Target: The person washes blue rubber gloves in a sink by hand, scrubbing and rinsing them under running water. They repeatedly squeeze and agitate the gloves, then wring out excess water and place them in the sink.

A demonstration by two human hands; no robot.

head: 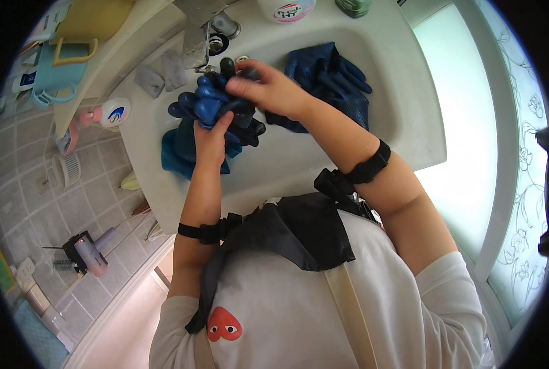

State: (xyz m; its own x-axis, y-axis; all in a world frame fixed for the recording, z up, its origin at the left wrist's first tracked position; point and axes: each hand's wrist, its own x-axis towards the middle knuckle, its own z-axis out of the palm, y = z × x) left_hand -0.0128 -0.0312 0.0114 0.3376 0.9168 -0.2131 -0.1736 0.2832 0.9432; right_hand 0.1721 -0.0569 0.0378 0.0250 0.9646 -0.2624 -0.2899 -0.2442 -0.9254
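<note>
A bunch of blue and dark rubber gloves [208,106] is gripped by my left hand [213,140] over the left side of the white sink basin [274,161]. Its thumb presses on the gloves from below. My right hand [265,87] is at the top of the bunch, slightly blurred, with thumb and fingers around the dark glove fingers. Teal glove cuffs [177,152] hang below my left hand. More dark blue gloves [330,83] lie in the right part of the basin.
A metal faucet [198,46] stands at the basin's back, with two grey cloth-like pieces [161,77] to its left. A pump bottle [115,113] is at the left rim. Other bottles [287,10] stand along the back edge. A shelf at upper left holds mugs [62,69].
</note>
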